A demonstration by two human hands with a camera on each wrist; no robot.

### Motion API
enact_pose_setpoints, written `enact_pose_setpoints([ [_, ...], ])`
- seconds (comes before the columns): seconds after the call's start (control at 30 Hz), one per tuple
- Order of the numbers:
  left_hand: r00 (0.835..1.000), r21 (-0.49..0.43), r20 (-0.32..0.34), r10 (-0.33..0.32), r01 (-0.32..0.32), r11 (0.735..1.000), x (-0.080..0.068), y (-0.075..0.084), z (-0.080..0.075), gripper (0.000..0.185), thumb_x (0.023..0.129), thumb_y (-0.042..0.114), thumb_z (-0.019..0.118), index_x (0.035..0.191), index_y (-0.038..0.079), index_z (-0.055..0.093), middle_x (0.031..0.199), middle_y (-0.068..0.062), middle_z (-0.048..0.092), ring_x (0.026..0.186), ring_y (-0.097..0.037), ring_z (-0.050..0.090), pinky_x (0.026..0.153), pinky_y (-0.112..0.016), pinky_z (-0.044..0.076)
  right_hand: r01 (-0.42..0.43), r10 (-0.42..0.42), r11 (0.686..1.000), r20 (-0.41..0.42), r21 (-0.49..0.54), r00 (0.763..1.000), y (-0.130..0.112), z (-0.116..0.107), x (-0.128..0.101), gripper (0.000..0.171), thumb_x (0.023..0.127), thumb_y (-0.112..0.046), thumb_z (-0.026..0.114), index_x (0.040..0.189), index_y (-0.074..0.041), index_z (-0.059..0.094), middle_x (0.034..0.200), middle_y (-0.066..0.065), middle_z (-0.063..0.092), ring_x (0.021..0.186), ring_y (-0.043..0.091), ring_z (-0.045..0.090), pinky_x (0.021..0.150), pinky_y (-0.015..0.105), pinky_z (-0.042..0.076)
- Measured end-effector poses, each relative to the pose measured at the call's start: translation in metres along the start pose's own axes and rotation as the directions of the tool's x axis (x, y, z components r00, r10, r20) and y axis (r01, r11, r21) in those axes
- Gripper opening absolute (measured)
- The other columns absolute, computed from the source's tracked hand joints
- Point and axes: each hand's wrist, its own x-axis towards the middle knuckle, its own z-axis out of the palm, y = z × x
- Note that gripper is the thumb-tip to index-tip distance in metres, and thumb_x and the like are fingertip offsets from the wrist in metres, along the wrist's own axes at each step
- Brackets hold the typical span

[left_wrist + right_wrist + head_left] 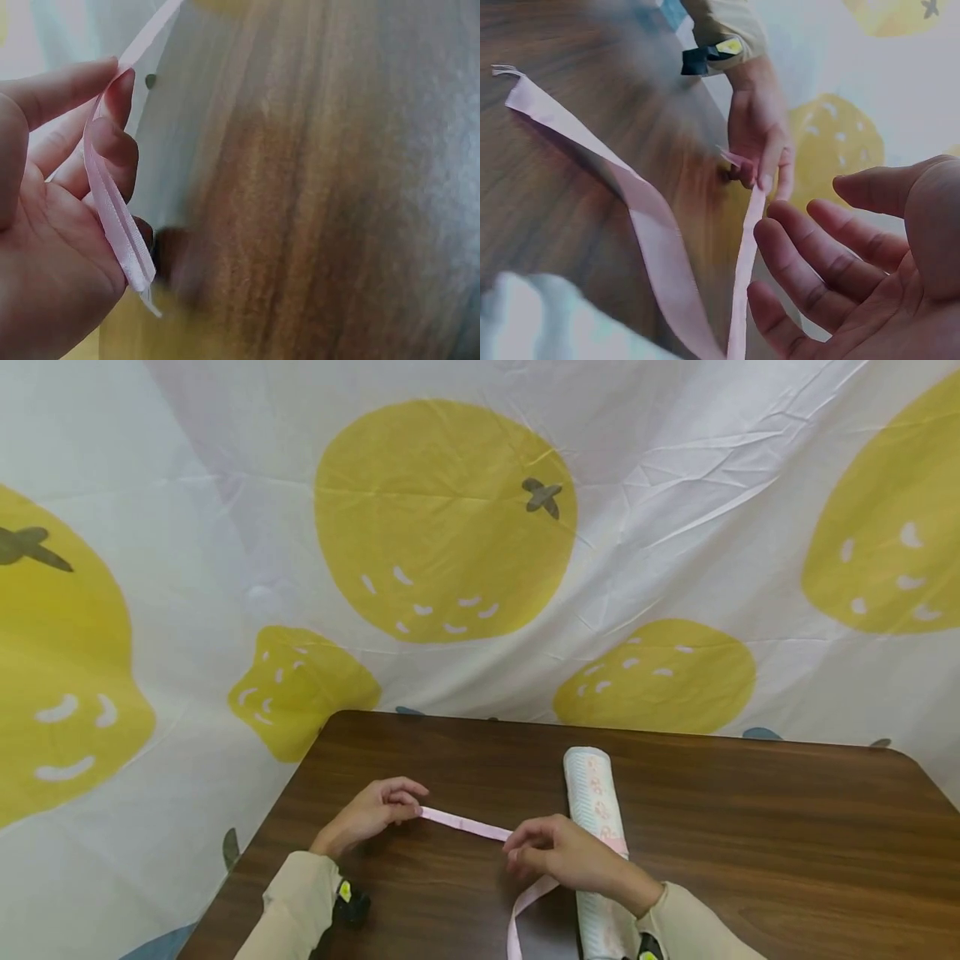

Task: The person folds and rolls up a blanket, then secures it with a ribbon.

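Ribbon (465,823), pale pink and narrow, runs taut above the brown wooden table (750,827) from the left hand (371,814) to the right hand (558,856), then passes around the rolled white cloth (592,793) lying just beyond the right hand. A second stretch of it trails loose from under the right hand toward the near table edge.

The left hand pinches one end of the ribbon between thumb and curled fingers; in the left wrist view the ribbon (112,202) lies folded lengthwise against the fingertips (112,146), its frayed tip hanging below. The right hand hovers over the ribbon beside the roll. In the right wrist view its fingers (810,262) are spread and only loosely bent, the palm bare, with the ribbon (742,255) passing just beside the fingertips; whether they touch it cannot be told.

Counted: one ribbon, one rolled cloth printed with small pink motifs, one table, two hands in cream sleeves (296,902). Behind the table hangs one white sheet (675,485) printed with large yellow fruit.
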Motion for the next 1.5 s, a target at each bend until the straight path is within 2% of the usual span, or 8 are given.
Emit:
enact_pose_setpoints([
  [0.23,0.994,-0.128,0.071,0.082,-0.073,0.989,0.0,0.019,0.001,0.039,0.093,0.016,0.069,0.125,-0.001,0.06,0.099,-0.02,0.07,0.048,-0.011,0.035,0.042,-0.021,0.029,-0.002,0.002,1.0,-0.041,0.011,0.999,-0.009,-0.01,0.003,0.022,0.096,-0.007,0.057,0.108,0.011,0.063,0.094,0.023,0.07,0.081,0.033,0.069,0.075,0.048,0.058],
  [0.5,0.965,-0.216,0.138,0.223,-0.19,0.958,-0.007,0.06,0.013,0.031,0.095,0.016,0.067,0.123,0.003,0.061,0.092,-0.002,0.071,0.048,-0.009,0.036,0.042,-0.02,0.031,0.022,-0.02,0.999,-0.073,0.026,0.997,-0.02,-0.012,0.011,0.023,0.098,-0.007,0.055,0.115,0.008,0.061,0.095,0.022,0.071,0.08,0.03,0.069,0.066,0.03,0.054],
  [0.77,0.935,-0.257,0.187,0.301,-0.249,0.934,-0.014,0.095,0.033,0.028,0.095,0.014,0.066,0.12,0.004,0.061,0.093,-0.003,0.069,0.051,-0.014,0.039,0.045,-0.022,0.034,0.006,0.004,0.993,-0.076,0.122,0.997,-0.027,-0.006,0.017,0.033,0.103,-0.011,0.049,0.132,0.004,0.051,0.094,0.022,0.071,0.079,0.023,0.068,0.076,0.041,0.057],
  [0.87,0.919,-0.272,0.204,0.338,-0.278,0.921,-0.016,0.105,0.039,0.029,0.095,0.011,0.065,0.121,0.0,0.059,0.094,-0.001,0.069,0.051,-0.012,0.04,0.044,-0.02,0.034,-0.008,0.019,0.988,-0.073,0.152,0.997,-0.029,-0.004,0.018,0.032,0.105,-0.016,0.047,0.129,0.005,0.053,0.093,0.019,0.071,0.078,0.021,0.068,0.077,0.041,0.057],
  [1.1,0.896,-0.328,0.242,0.372,-0.285,0.901,-0.017,0.114,0.049,0.033,0.094,0.008,0.065,0.121,-0.009,0.056,0.095,-0.002,0.069,0.067,-0.008,0.055,0.054,-0.02,0.04,-0.022,0.042,0.982,-0.102,0.19,0.994,-0.036,-0.004,0.012,0.036,0.106,-0.026,0.046,0.102,0.006,0.062,0.088,0.011,0.071,0.078,0.019,0.068,0.078,0.038,0.057],
  [1.27,0.902,-0.333,0.251,0.35,-0.26,0.907,-0.015,0.11,0.055,0.029,0.095,0.009,0.063,0.119,-0.006,0.059,0.093,-0.002,0.069,0.07,-0.015,0.059,0.069,-0.031,0.052,0.027,-0.008,0.988,-0.127,0.149,0.992,-0.04,-0.013,0.002,0.039,0.106,-0.026,0.048,0.098,0.011,0.06,0.09,0.016,0.071,0.079,0.02,0.07,0.076,0.036,0.057],
  [1.37,0.909,-0.327,0.247,0.335,-0.247,0.912,-0.014,0.107,0.059,0.031,0.096,0.011,0.063,0.121,-0.007,0.059,0.094,0.0,0.07,0.079,-0.015,0.063,0.08,-0.036,0.053,0.071,-0.056,0.99,-0.124,0.125,0.991,-0.041,-0.019,-0.004,0.038,0.105,-0.023,0.048,0.096,0.011,0.061,0.091,0.021,0.07,0.079,0.02,0.07,0.075,0.034,0.057],
  [1.5,0.911,-0.332,0.253,0.326,-0.234,0.914,-0.012,0.103,0.065,0.034,0.097,0.012,0.062,0.122,-0.01,0.058,0.1,-0.008,0.072,0.097,-0.022,0.067,0.096,-0.052,0.049,0.127,-0.12,0.991,-0.14,0.044,0.983,-0.041,-0.027,-0.014,0.032,0.105,-0.019,0.049,0.092,0.007,0.064,0.084,0.016,0.069,0.075,0.014,0.067,0.07,0.029,0.056],
])
